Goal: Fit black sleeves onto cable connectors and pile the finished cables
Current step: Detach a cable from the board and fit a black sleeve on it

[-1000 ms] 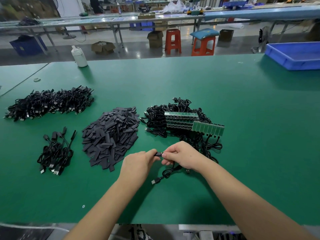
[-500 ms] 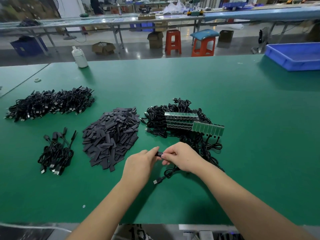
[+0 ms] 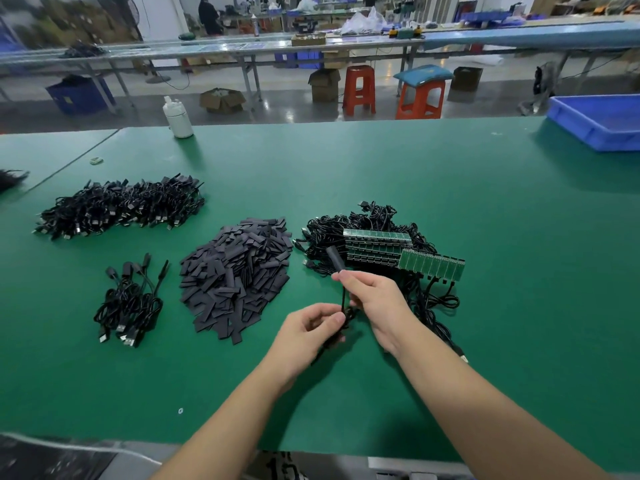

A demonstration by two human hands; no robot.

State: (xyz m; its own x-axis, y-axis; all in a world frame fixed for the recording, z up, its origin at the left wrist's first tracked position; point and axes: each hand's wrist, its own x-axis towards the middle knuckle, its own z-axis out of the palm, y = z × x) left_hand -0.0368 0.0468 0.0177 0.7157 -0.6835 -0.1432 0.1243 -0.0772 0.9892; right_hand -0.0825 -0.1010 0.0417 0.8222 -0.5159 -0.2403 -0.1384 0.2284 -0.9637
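The right hand (image 3: 372, 299) has lifted the cable (image 3: 343, 299), pinching it just below the sleeved connector (image 3: 333, 259); a second ago both hands met at that connector. The left hand (image 3: 308, 332) now grips the cable lower down. This sleeve looks fitted, so piling comes next. No readable writing.

Orange stools (image 3: 358, 89) stand on glossy grey floor (image 3: 277, 105) behind long workbenches (image 3: 242, 50).
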